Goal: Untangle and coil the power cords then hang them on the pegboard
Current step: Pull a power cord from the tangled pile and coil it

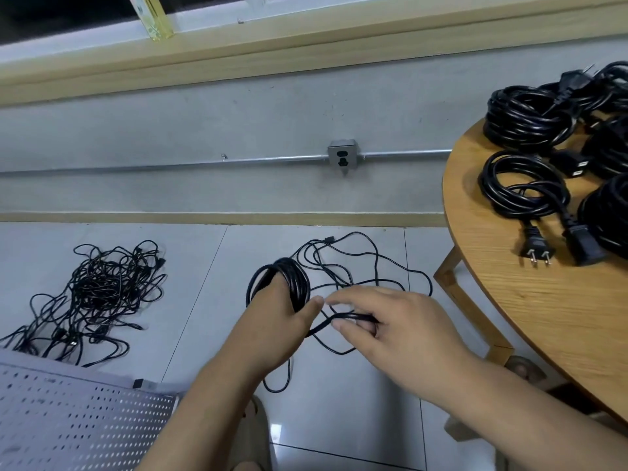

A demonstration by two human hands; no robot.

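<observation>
Cord (375,266): one black power cord, partly wound. The unwound length is spread in loose loops on the floor tiles (356,402), at the centre of the frame and just above the hands.
Coil (296,278): the wound turns of the same cord are looped round the left hand, slightly left of centre.
Left hand (275,321): passed through the coil, so that the turns are carried across the fingers. The thumb is extended toward the right hand. The fingers are hidden behind the turns, so it cannot be told whether they are curled.
Right hand (390,321): closed on a strand of the cord, which is pinched between thumb and fingers just right of the left thumb. The fingertips are blurred.
Tangled pile (102,283): a knot of further black cords is seen on the floor at centre left, well apart from the hands.
Pegboard (68,413): a perforated grey panel is laid flat at lower left, near the tangled pile.
Table (543,317): a round wooden top is located at the right edge.
Finished coils (523,188): several wound black cords are laid on the table, with plugs exposed.
Wall outlet (342,155): mounted on a metal conduit (272,160), upper centre.
</observation>
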